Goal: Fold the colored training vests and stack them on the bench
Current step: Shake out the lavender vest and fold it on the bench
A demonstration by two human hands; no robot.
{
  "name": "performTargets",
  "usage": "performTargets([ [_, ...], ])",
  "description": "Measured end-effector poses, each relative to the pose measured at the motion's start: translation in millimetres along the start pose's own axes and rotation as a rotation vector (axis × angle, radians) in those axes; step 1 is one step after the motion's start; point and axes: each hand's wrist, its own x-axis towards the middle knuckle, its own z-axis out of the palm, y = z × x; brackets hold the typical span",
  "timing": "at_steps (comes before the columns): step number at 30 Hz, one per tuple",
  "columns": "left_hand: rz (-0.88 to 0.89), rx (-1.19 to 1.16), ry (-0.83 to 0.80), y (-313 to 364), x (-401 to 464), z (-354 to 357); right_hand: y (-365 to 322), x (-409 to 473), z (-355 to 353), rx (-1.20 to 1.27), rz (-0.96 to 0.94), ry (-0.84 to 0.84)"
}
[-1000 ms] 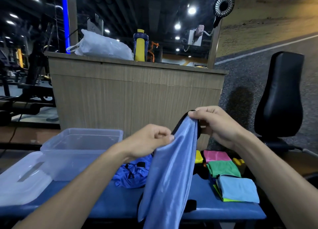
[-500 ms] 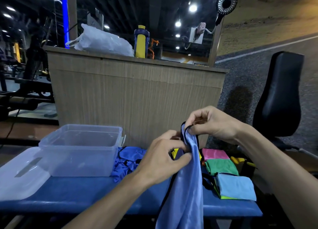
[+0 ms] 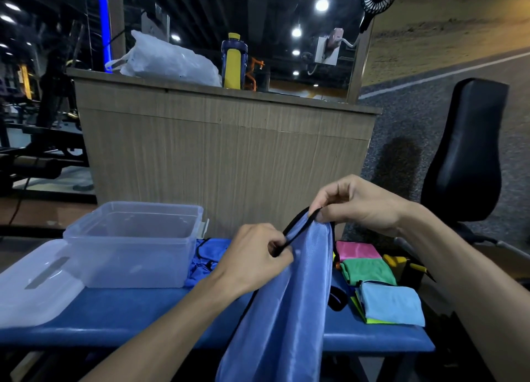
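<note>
While you pinch the black trim w/ left hand (image 3: 255,255) & right hand (image 3: 355,206), the blue vest (image 3: 284,301) hangs centre frame over the tabletop (image 3: 137,310), prob. to align edges; folded vests (image 3: 384,292) sit lower right.

Held vest (image 3: 289,295) blue, black trim — folded vests (image 3: 381,284) pink, green, light blue — bench (image 3: 137,310) blue.
</note>
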Motion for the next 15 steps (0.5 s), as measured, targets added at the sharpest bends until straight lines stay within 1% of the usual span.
performTargets([
  [3, -0.046, 0.041, -0.072, -19.1, -4.0, 7.4, 2.2, -1.5, -0.4, 0.108, 0.007, 0.028],
  [7, -0.172, 0.007, -0.047, -57.3, -7.8, 10.6, 4.9, -6.6, -5.6, 0.197, -0.009, 0.074],
  [9, -0.196, 0.021, -0.037, -74.6, -11.6, 12.1, 9.2, -8.4, -5.6, 0.245, -0.017, 0.098],
  [11, -0.182, 0.040, -0.040, -85.0, -14.7, 14.0, 15.5, -7.8, -4.2, 0.300, -0.015, 0.132],
  [15, -0.017, -0.052, -0.094, -75.7, -21.1, 21.6, 27.4, -1.0, 5.1, 0.280, -0.031, 0.160],
])
